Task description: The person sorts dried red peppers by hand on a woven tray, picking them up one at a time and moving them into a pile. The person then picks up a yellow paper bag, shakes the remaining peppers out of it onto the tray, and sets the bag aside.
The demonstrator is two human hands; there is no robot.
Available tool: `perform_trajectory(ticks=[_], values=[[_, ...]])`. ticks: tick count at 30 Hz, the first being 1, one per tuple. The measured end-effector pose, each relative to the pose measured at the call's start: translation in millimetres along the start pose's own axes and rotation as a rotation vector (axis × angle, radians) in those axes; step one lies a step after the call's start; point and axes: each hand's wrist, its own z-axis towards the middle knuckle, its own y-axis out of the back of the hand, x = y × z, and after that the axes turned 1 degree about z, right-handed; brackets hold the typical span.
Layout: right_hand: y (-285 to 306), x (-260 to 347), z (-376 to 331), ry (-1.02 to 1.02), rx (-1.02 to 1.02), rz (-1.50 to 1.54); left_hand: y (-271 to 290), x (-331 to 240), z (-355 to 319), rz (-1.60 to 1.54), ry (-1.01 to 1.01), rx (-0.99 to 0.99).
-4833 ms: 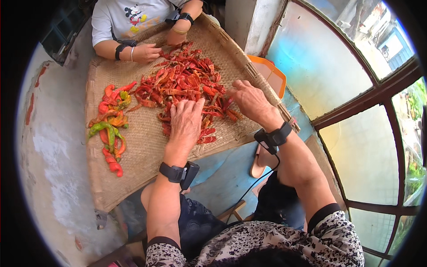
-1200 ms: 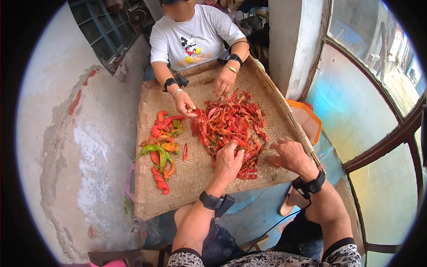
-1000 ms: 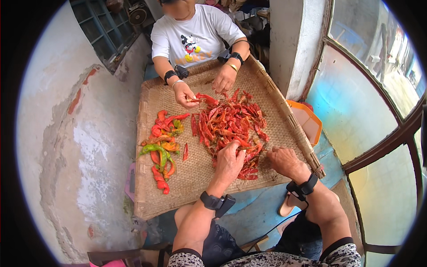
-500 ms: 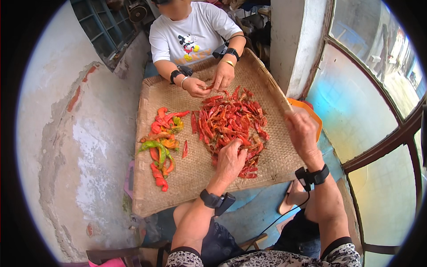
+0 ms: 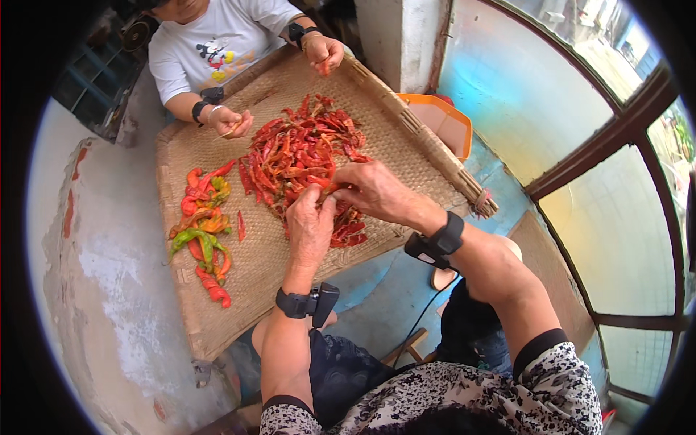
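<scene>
Over the near side of a heap of dried red chili peppers (image 5: 301, 138), my two hands meet fingertip to fingertip. My left hand (image 5: 310, 223) is closed, pinching a red chili pepper (image 5: 319, 181). From the right, my right hand (image 5: 378, 191) pinches at the same pepper; its fingers partly hide it. The heap lies on a large woven tray (image 5: 254, 290). Left of it, a smaller group of plumper red, orange and green peppers (image 5: 206, 239) lies in a rough column, with one single dried chili (image 5: 241, 226) between the two.
Across the tray a person in a white shirt (image 5: 221, 43) has both hands over it, fingers pinched. An orange-rimmed basin (image 5: 440, 119) stands beyond the tray's right edge. Framed glass panes (image 5: 616, 232) line the right, a peeling wall (image 5: 109, 275) the left.
My right hand has come in from beyond the tray's right edge to join my left hand at the pepper. The other person's hands have moved apart. The view has shifted to the right.
</scene>
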Motion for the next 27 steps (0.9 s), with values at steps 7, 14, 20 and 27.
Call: perform_trajectory(ticks=[7,14,20,27], values=[[13.7,-6.3,8.0,-0.218,-0.123,0.167,2.2,4.2,-5.3,-0.156,0.147,-0.019],[65.3,-53.0,3.1,-0.636,-0.76,1.206,16.0,7.8,-14.6,-0.012,-0.02,0.017],[62.0,63.0,0.9,0.065,-0.155,0.929,31.2,15.1,-13.2,0.011,0.022,0.058],[113.1,180.2,-52.9,0.701,-0.09,1.157,70.7,89.3,2.1,0.307,0.162,-0.211]])
